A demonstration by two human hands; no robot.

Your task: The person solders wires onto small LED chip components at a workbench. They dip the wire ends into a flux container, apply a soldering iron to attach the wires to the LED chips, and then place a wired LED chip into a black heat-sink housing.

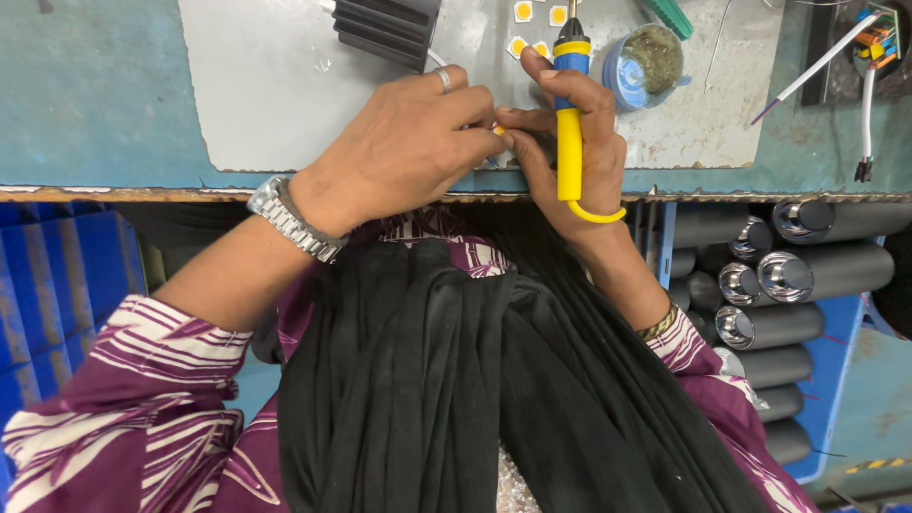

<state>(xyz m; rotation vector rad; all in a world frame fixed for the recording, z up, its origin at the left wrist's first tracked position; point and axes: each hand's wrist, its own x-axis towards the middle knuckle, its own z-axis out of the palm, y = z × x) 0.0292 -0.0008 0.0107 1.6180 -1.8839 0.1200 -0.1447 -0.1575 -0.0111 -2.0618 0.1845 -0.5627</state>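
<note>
Yellow-handled soldering iron point(570, 123) gripped upright in right hand point(570, 142), left hand point(399, 142) pinching a small yellow chip point(498, 129) against grey mat point(275, 95) near the bench edge; looked mid-solder, probably needing steady tip placement on the pinched part next.

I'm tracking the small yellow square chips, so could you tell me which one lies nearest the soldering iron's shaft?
The chip immediately left of the shaft; the others sit farther left.

The person wears maroon sleeves point(142, 399) with white leaf-like stripes, a black scarf point(475, 380), a steel wristwatch point(294, 220), a silver ring point(444, 79) and a beaded bracelet point(659, 326).
</note>
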